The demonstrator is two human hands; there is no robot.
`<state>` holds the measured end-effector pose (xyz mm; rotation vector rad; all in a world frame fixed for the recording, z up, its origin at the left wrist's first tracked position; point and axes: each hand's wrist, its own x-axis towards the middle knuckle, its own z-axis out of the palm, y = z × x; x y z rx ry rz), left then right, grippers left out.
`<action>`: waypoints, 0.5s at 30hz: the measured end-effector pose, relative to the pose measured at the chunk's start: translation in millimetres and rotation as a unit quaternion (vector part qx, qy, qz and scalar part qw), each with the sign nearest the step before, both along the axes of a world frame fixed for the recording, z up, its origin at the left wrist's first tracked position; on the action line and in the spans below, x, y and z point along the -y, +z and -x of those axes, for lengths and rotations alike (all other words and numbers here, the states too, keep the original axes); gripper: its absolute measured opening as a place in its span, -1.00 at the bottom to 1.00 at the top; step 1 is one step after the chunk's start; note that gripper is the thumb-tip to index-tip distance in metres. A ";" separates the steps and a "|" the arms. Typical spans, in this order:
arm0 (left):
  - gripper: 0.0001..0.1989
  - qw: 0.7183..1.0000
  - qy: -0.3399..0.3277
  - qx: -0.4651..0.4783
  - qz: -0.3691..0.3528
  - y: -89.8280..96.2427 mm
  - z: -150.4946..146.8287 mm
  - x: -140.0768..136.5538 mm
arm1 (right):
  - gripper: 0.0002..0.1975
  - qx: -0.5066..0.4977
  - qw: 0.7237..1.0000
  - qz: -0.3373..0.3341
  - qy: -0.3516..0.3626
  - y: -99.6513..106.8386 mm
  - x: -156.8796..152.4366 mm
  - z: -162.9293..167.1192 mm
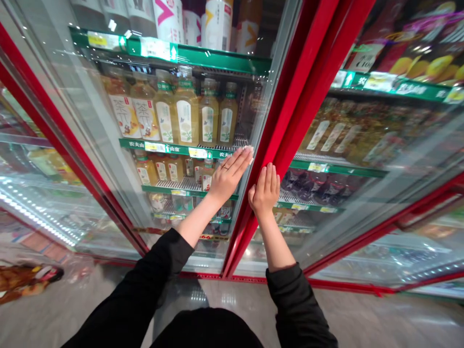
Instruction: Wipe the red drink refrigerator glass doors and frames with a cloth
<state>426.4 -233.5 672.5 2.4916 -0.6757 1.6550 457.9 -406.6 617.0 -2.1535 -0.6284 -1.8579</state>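
Note:
My left hand lies with fingers stretched out over the glass door of a drinks cooler, near its right edge. A ring shows on one finger, and something whitish shows at the fingertips, too small to make out. My right hand rests flat on the red door frame, fingers straight and side by side, thumb a little apart. No held object is visible in either hand. Behind the glass, close to my left hand, stand yellowish bottled drinks on a shelf with a green price strip.
Right of the red frame, another glass door covers shelves of bottles and dark purple drinks. Larger white-labelled bottles stand on the upper shelf. Grey floor lies below, with a brown figure-like item at the left.

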 end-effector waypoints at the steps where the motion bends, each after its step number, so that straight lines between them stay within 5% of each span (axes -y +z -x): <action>1: -0.19 1.000 0.003 0.003 0.016 0.9 0.2 -1.6 | -0.27 0.003 1.000 -0.001 -0.002 -0.1 0.1 0.1; 4: -0.20 0.998 0.005 0.000 0.058 -14.1 6.4 -2.9 | -0.29 -0.014 1.000 -0.001 -0.003 -3.5 1.6 -2.2; 8: -0.30 0.999 -0.024 -0.010 -0.022 -41.6 14.4 4.9 | -0.32 -0.050 0.999 -0.009 0.016 -10.9 4.5 -8.3; 15: -0.34 0.998 -0.010 -0.013 -0.058 -21.4 7.4 9.1 | -0.38 -0.034 0.999 -0.022 0.022 -12.7 4.3 -10.8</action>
